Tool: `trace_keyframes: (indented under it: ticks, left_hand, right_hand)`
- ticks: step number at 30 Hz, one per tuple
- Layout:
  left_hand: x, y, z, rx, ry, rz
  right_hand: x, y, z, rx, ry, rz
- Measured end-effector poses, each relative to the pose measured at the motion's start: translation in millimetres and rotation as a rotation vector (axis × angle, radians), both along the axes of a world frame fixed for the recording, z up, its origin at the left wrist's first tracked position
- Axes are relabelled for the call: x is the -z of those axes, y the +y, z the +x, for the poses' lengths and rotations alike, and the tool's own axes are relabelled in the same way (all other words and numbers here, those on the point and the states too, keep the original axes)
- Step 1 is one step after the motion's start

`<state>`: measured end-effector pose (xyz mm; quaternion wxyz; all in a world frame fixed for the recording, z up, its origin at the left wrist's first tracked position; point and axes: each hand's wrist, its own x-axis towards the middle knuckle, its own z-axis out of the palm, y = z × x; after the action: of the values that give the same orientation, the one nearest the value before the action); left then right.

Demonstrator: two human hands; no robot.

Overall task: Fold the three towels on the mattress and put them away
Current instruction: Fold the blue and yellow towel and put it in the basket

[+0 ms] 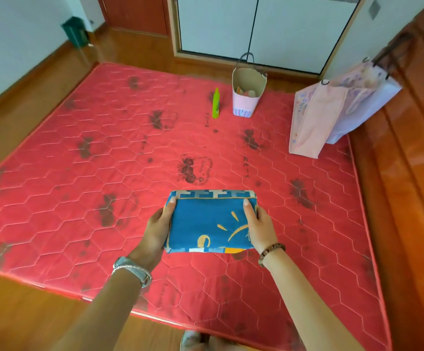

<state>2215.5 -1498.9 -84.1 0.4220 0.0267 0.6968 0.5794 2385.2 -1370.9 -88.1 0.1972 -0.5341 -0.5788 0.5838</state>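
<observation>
- The red quilted mattress (79, 160) fills most of the view. No loose or unfolded towel lies anywhere on it, so by my reading the folding stage is over or nearly so.
- A tall pink bag (317, 117) stands on the mattress's far right corner, leaning on a paler bag behind it. It looks a likely place for putting towels away, but its inside is hidden, so I cannot tell if any are in it.
- The blue towel (205, 221), with orange marks and a patterned border, is folded into a thick, neat rectangle. It sits in the near middle of the mattress, between both hands. A shadow under its near edge suggests it is lifted just clear of the surface, though that is hard to confirm.
- Only 1 bundle shows. Whether it is 1 towel or several stacked, I cannot tell. The other 2 of the 3 are either inside this bundle or out of sight.
- A small paper bag (247, 97) stands open at the far edge, well apart from the towel, with some items inside that are too small to name.
- The left hand (159, 229) grips the towel's left end, thumb on top and fingers curled underneath.
- The right hand (261, 225) grips the right end the same way.
- A green bottle (216, 103) stands just beside the small paper bag.
- Left to do, as I judge it: carry this bundle off and stow it.
</observation>
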Motion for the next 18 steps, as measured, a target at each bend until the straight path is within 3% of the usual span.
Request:
trace_keyframes:
  ticks: [18]
  left_hand:
    - [-71,-109,-37,-0.356,-0.017,0.115]
  right_hand:
    - [-76,-54,-87,-0.296,0.054,0.058]
